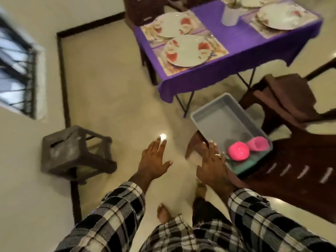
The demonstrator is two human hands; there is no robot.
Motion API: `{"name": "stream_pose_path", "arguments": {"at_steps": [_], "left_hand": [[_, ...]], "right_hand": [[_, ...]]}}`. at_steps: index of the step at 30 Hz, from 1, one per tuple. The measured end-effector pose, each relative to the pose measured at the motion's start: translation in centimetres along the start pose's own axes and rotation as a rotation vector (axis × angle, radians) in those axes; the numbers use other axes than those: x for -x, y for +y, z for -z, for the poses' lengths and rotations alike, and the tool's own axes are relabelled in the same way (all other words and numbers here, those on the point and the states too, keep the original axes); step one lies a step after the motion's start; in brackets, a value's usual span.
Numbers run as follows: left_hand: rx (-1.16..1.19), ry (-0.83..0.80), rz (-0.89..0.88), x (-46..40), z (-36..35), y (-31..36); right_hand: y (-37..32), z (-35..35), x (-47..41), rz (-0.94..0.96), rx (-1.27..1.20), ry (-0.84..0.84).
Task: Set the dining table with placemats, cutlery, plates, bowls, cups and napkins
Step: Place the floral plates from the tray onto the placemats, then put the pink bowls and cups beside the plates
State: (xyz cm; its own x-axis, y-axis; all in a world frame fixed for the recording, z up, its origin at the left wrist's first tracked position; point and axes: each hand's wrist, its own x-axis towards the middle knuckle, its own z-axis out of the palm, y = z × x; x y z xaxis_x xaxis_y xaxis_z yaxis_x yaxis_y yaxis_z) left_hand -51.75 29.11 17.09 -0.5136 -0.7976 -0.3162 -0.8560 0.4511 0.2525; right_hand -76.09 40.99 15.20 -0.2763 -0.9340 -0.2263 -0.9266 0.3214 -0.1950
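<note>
Both hands are empty, fingers straight: left hand [154, 160] loosely spread, right hand [211, 161] together by the tub [220, 120], which overhangs its chair [291, 160]. Nudge it and the cups [238, 151] could spill.

Glossy white floral plates [186, 50] on purple cloth-covered surface [241, 42]; smooth grey plastic tray [209, 118]; polished cream floor [112, 91].

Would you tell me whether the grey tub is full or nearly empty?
Nearly empty: the grey tub shows bare floor, with only two pink cups at one end.
</note>
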Motion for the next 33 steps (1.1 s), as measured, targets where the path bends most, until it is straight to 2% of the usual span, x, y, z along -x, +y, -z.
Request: {"name": "stream_pose_path", "arguments": {"at_steps": [7, 11, 14, 20, 27, 31, 33], "left_hand": [[-0.062, -0.149, -0.274, -9.6, -3.2, 8.0], [-0.083, -0.175, -0.387, -15.0, -5.3, 13.0], [-0.082, -0.205, -0.433, -18.9, -7.2, 15.5], [-0.094, -0.331, -0.448, -26.5, -11.5, 20.1], [-0.03, -0.557, -0.422, -32.8, -19.3, 24.4], [0.141, -0.65, -0.397, -34.3, -23.4, 26.7], [0.279, -0.622, -0.377, -34.5, -24.8, 26.9]], "right_hand": [[7.2, -2.3, 0.5, -0.357, -0.1, -0.03], [12.2, -3.8, -1.0, -0.533, -0.264, 0.01], [15.6, -5.9, -2.8, -0.643, -0.434, -0.039], [21.8, -9.9, -8.5, -0.928, -0.759, 0.009], [26.2, -13.4, -13.1, -1.112, -0.843, -0.053], [26.9, -15.1, -14.4, -1.143, -0.859, 0.012], [27.0, -15.4, -14.7, -1.169, -0.859, 0.022]]}}
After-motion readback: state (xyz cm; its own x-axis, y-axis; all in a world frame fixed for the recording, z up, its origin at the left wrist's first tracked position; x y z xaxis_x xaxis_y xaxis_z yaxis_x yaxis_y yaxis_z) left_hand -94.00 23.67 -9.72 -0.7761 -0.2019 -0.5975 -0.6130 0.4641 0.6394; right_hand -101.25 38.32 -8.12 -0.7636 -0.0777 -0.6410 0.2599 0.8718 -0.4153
